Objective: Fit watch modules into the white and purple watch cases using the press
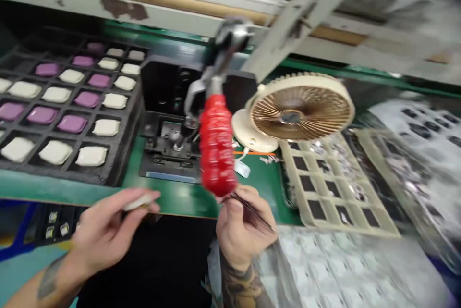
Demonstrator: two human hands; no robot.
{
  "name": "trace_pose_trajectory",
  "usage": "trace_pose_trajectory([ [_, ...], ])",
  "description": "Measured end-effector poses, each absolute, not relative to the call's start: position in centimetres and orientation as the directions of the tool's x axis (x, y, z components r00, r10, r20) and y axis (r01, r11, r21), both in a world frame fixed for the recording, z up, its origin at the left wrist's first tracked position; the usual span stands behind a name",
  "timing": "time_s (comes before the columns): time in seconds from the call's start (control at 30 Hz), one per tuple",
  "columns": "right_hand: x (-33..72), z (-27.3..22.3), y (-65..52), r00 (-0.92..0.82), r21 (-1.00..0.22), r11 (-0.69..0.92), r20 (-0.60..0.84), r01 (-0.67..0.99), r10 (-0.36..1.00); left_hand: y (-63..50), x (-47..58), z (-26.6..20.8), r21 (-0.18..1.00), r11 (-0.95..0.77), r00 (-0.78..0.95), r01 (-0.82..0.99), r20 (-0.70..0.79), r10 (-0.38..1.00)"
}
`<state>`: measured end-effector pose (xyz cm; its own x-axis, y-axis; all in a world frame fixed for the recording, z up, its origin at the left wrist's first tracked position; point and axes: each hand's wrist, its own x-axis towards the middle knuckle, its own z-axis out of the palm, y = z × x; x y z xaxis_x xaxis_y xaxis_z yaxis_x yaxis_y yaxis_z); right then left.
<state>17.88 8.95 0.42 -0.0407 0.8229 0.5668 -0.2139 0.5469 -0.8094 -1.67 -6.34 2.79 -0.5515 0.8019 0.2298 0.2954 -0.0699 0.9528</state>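
My left hand (111, 228) is closed in a pinch on a small white plastic case (139, 202), in front of the bench edge. In my right hand (247, 226) lies a thin dark pair of tweezers (255, 212), held between thumb and fingers. Just above those fingers is the lower end of the red ribbed handle (218, 147) of a hand press (176, 140). Whether the fingers touch the handle cannot be made out. The press stands on the green bench, its black base partly behind the handle.
To the left, a black compartment tray (115, 154) carries white and purple cases. A cream fan (298, 111) stands right of the press. Beyond it are a beige divided tray (306, 212) with small parts and clear plastic packing (334, 269). Black trays (54, 240) sit lower left.
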Motion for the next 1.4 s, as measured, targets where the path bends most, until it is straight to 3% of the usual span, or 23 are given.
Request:
trace_pose_trajectory([
  [0.13,14.0,-0.6,8.1,-0.073,-0.834,0.442,0.490,-0.331,0.869,-2.3,0.0,1.0,0.976,-0.139,-0.442,-0.169,0.051,0.896],
  [0.2,13.1,-0.9,7.7,-0.041,-0.848,0.441,0.472,-0.293,0.880,-1.0,0.0,0.5,0.958,-0.103,-0.416,-0.267,-0.019,0.909],
  [0.47,13.1,-0.7,6.8,-0.160,-0.843,0.521,0.537,-0.134,0.828,-1.8,-0.1,-0.1,0.983,-0.030,-0.359,-0.180,-0.037,0.933],
  [0.67,13.5,-0.9,6.7,-0.185,-0.831,0.534,0.556,-0.157,0.811,-1.8,0.1,-0.1,0.993,-0.036,-0.374,-0.115,-0.010,0.927],
  [0.77,13.6,-0.8,7.2,-0.205,-0.893,0.405,0.441,-0.194,0.874,-2.0,0.0,-0.1,0.994,-0.034,-0.352,-0.108,-0.006,0.936],
  [0.87,14.0,-0.5,7.9,-0.305,-0.942,0.177,0.264,-0.285,0.915,-2.2,-0.3,-0.1,0.986,-0.043,-0.306,-0.161,-0.009,0.952],
  [0.97,14.5,-0.3,8.2,-0.432,-0.932,0.067,0.228,-0.356,0.872,-1.9,-0.5,0.1,0.967,-0.051,-0.298,-0.251,-0.027,0.954],
  [1.03,14.8,-0.3,8.1,-0.401,-0.914,0.148,0.306,-0.378,0.863,-1.7,-0.4,0.2,0.943,-0.048,-0.317,-0.330,-0.063,0.946],
  [1.13,15.2,-0.6,8.0,-0.163,-0.869,0.375,0.442,-0.324,0.882,-1.5,-0.3,0.5,0.906,-0.066,-0.349,-0.418,-0.093,0.933],
  [1.2,15.3,-0.8,8.1,-0.068,-0.863,0.443,0.471,-0.244,0.880,-1.4,-0.3,0.6,0.894,-0.084,-0.358,-0.440,-0.089,0.930],
  [1.4,14.6,-1.3,7.8,-0.149,-0.925,0.319,0.352,-0.206,0.924,-1.3,-1.3,1.2,0.872,-0.041,-0.291,-0.489,-0.118,0.950],
])
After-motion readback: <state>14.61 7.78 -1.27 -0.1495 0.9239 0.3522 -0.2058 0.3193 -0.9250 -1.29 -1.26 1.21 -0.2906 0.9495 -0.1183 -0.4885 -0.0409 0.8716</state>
